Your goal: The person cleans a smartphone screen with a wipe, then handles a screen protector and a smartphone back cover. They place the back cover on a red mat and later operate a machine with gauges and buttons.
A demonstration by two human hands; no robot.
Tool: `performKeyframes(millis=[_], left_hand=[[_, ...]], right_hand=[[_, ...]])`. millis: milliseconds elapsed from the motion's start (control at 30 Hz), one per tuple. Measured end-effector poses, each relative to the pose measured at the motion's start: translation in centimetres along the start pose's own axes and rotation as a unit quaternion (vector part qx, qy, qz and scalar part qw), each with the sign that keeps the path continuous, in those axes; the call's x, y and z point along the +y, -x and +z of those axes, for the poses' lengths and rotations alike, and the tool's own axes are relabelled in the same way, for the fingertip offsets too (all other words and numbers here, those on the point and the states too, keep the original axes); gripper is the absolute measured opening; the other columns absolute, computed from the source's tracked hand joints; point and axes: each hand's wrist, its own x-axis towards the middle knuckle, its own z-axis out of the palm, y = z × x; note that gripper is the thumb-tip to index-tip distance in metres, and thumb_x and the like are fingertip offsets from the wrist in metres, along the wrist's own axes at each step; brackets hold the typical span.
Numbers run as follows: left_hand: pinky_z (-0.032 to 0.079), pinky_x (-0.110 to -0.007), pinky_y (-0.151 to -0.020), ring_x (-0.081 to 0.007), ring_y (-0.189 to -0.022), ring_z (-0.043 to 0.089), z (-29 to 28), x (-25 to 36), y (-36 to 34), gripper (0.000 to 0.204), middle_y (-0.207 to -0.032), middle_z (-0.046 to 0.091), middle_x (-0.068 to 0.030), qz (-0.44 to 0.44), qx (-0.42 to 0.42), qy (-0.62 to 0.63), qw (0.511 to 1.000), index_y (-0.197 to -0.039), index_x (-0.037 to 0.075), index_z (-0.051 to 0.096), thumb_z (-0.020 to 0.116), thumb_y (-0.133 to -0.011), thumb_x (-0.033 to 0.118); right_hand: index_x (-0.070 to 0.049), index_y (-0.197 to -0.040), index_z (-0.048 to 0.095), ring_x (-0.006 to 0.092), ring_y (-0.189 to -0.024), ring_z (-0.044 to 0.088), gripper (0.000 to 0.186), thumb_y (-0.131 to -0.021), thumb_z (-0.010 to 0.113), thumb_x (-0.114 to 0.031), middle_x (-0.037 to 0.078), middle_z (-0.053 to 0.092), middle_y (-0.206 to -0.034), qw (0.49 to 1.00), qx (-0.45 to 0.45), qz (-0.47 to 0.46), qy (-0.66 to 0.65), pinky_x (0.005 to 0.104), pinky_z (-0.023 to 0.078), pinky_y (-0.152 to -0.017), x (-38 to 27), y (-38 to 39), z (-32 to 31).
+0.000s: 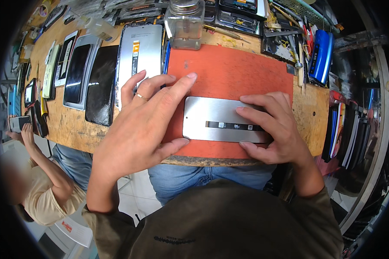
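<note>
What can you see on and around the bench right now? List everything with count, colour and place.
silver panel: 1, silver with black strip, on the mat
mat: 1, orange-red, front of the bench
workbench: 1, wood-brown, under everything
jar: 1, clear, mat's far left corner
larger panel: 1, silver, left of the mat
dark screen: 1, black, left of that panel
bottle: 1, translucent, back left
glossy case: 1, blue, far right
small tools and parts: uncountable, mixed colours, back edge
co-worker: 1, beige top, lower left
left hand: 1, bare with ring, thumb at the panel's near left corner
right hand: 1, bare, over the panel's right end
</note>
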Motion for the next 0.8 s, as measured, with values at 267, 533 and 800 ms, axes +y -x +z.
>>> performKeyframes(millis=[267,533,800], left_hand=[[0.021,-0.059,-0.123,-0.037,-0.135,0.049,-0.5,-0.1,-1.0,0.114,-0.136,0.062,-0.0173,0.022,-0.018,0.002,1.0,-0.161,0.001,0.031,0.092,-0.066,0.017],[0.023,-0.057,-0.122,-0.035,-0.115,0.057,-0.5,-0.2,-1.6,0.122,-0.123,0.061,-0.0148,0.013,-0.02,0.034,0.999,-0.164,0.001,0.024,0.092,-0.064,0.015],[0.023,-0.056,-0.122,-0.0349,-0.116,0.056,-0.5,-0.1,-2.0,0.122,-0.117,0.06,-0.0158,0.025,-0.017,0.007,1.0,-0.164,0.001,0.025,0.09,-0.061,0.014]], right_hand=[[-0.009,-0.128,0.069,0.0324,-0.107,0.059,0.061,-0.071,0.085,-0.023,0.012,0.064,-0.131,1.0,0.002,-0.003,-0.001,0.0451,0.041,-0.094,0.2,0.0,0.0],[-0.009,-0.128,0.068,0.0323,-0.107,0.06,0.061,-0.07,0.084,-0.022,0.012,0.064,-0.13,1.0,0.004,-0.006,-0.006,0.0456,0.041,-0.094,0.1,-0.1,-0.1],[-0.006,-0.129,0.066,0.033,-0.112,0.06,0.063,-0.07,0.084,-0.019,0.012,0.064,-0.129,1.0,0.017,-0.003,-0.008,0.0456,0.041,-0.096,0.1,0.0,0.1]])
